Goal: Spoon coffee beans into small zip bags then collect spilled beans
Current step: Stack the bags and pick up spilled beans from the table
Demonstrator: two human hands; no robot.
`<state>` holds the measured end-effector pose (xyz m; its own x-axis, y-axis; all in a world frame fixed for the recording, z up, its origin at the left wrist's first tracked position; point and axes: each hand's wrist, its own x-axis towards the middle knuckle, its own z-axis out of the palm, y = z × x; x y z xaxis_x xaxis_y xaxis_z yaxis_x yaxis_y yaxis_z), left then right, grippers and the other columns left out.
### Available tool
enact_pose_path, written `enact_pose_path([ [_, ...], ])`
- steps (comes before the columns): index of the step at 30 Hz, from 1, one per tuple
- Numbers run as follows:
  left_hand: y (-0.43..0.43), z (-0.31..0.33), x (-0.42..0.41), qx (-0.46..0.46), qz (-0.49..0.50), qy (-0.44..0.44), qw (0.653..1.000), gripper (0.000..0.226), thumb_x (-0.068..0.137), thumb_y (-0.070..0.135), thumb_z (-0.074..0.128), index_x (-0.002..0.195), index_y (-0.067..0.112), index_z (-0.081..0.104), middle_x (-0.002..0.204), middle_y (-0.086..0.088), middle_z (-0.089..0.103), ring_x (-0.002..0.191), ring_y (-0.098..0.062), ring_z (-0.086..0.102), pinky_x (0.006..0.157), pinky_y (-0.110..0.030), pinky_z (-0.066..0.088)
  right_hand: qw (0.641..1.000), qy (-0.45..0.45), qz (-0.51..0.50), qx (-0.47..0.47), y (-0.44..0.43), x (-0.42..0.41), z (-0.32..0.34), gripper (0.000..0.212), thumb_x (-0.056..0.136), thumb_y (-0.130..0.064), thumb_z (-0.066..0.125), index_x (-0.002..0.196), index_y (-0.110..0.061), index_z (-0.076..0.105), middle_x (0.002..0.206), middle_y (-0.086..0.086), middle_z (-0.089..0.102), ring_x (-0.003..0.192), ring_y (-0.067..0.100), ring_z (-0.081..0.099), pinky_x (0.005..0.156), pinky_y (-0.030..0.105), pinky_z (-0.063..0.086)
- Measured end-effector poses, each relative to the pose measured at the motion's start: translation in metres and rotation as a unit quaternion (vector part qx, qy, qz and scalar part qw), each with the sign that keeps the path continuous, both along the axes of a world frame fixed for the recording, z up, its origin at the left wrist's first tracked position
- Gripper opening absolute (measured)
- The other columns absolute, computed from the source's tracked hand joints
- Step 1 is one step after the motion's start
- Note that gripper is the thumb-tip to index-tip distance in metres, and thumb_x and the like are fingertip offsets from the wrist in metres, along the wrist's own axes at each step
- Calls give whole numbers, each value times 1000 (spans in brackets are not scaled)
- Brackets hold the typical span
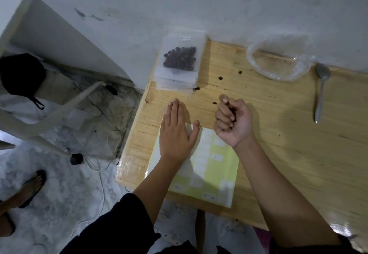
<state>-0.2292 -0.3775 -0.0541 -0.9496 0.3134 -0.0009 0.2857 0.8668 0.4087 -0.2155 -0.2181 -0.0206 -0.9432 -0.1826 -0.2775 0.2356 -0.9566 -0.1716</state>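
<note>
A small zip bag (180, 58) filled with dark coffee beans lies on top of a stack of zip bags at the table's far left corner. Several loose beans lie on the wooden table (278, 144), one (214, 103) just left of my right hand, others (220, 78) farther back. My right hand (233, 121) is curled with dark beans held inside the fingers. My left hand (176, 132) lies flat, fingers straight, on the top edge of a yellow-green label sheet (211, 174). A metal spoon (321, 92) lies at the right.
An empty clear plastic bag (278, 60) sits against the wall at the back. The table's left edge drops to a marble floor with cables, a white chair frame, a black bag and another person's sandalled foot (31, 188).
</note>
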Motion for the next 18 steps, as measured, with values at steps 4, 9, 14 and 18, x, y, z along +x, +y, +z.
enact_pose_path([
  [4, -1, -1, -1, -2, -3, -2, 1000, 73, 92, 51, 32, 147, 4, 26, 156, -9, 22, 145, -20, 15, 116, -33, 16, 1000, 1, -14, -12, -1, 2, -7, 10, 81, -12, 46, 72, -10, 51, 49, -2, 27, 39, 9, 20, 32, 19, 18],
  [9, -1, 0, -1, -2, -8, 0, 1000, 73, 92, 51, 32, 147, 4, 25, 156, -8, 22, 145, -19, 14, 116, -32, 14, 984, -103, -19, 146, 1, 3, -2, 24, 88, -23, 39, 67, -14, 47, 46, -6, 34, 33, 3, 24, 30, 15, 14],
  [14, -1, -2, -1, -6, -6, -5, 1000, 73, 93, 52, 30, 148, 5, 22, 157, -7, 19, 146, -17, 10, 117, -31, 11, 940, -175, -13, 291, 6, 4, 5, 30, 98, -24, 41, 71, -14, 47, 47, -7, 39, 34, 2, 26, 30, 14, 17],
  [18, -2, -2, 0, -6, -11, -13, 1000, 73, 94, 52, 27, 149, 6, 19, 157, -7, 16, 146, -17, 9, 118, -33, 12, 869, -187, 16, 457, 2, 8, 9, 33, 99, -27, 43, 70, -13, 48, 46, -7, 34, 32, 2, 23, 32, 15, 14],
])
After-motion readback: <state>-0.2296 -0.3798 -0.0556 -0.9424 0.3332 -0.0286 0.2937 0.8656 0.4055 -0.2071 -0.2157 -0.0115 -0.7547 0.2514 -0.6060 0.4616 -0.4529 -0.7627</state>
